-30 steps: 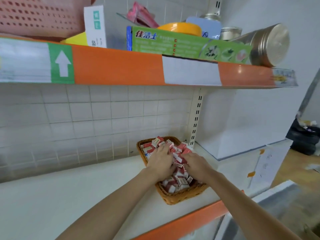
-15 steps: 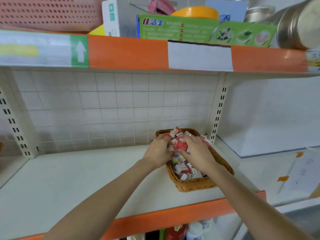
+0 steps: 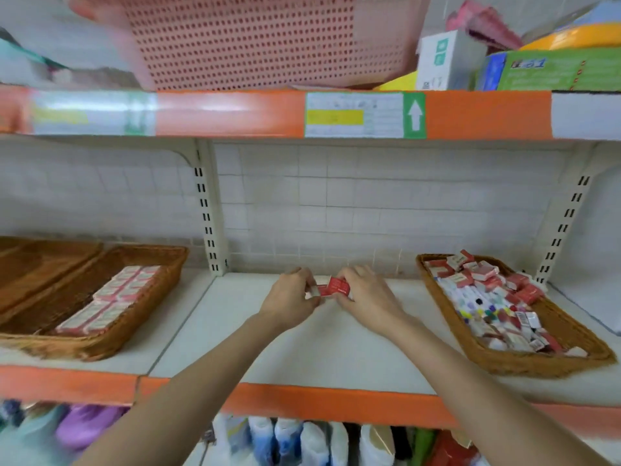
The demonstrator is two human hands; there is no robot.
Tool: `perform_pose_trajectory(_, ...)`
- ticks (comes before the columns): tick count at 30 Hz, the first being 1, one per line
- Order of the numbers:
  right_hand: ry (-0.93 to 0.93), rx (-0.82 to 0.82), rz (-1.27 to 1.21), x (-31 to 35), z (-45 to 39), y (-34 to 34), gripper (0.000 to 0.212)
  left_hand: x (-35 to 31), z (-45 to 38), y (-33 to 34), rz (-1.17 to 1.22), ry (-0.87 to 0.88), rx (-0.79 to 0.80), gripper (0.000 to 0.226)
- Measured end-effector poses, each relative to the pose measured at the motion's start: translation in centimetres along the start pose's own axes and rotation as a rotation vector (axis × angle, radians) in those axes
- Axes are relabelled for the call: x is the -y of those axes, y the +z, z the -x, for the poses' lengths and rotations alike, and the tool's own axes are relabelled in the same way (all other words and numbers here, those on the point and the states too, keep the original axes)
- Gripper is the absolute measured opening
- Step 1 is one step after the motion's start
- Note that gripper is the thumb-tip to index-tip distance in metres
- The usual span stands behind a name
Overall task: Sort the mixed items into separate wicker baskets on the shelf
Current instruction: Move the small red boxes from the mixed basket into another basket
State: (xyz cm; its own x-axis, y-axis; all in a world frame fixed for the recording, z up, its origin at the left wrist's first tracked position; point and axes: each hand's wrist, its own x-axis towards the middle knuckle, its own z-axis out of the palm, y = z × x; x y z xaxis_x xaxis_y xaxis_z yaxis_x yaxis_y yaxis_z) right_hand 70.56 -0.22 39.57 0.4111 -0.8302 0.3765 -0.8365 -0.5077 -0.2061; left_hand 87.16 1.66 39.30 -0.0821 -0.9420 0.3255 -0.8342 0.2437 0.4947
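My left hand and my right hand together hold a small bunch of red and white boxes above the white shelf, between two baskets. To the right, a wicker basket holds a mixed heap of small red, white and coloured packets. On the left stands a second wicker basket with red and white boxes laid in neat rows. A third wicker basket at the far left shows nothing inside.
An orange-edged upper shelf hangs overhead with a pink perforated crate and a green box. A slotted upright divides the shelf bays. Bottles stand on the shelf below.
Both hands have left the mixed basket holding some red and white boxes and moved left over the bare shelf. My view has swung left, bringing the left baskets into sight.
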Motion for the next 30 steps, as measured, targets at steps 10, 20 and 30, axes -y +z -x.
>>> perform_pose_trajectory(10, -0.158, 0.015, -0.094, 17.5, -4.1, 6.1, 0.028, 13.7, 6.4, -11.4, -0.095, -0.105, -0.098, 0.017)
perform_pose_trajectory(20, -0.299, 0.083, -0.117, 26.1, -8.6, 9.9, 0.031, 22.1, 9.5, -17.0, -0.101, -0.248, -0.220, 0.016)
perform_pose_trajectory(30, -0.363, 0.157, -0.114, 30.1, -15.4, 13.5, 0.038, 29.0, 8.6, -21.0, -0.199, -0.438, -0.164, 0.017)
